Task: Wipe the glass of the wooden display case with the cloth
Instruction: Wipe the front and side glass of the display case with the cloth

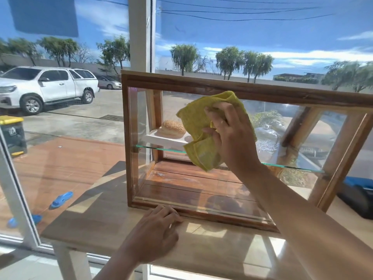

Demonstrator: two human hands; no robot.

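Head view: crumpled yellow-green cloth against wood-framed glass case.

Both forearms are bare to the frame edge, no sleeves, rings or watch.

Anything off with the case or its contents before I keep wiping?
Nothing looks damaged or spilled. The wooden display case sits flat on the table; the bun rests on its white tray. The right hand grips the cloth; the left hand rests at the frame's base.
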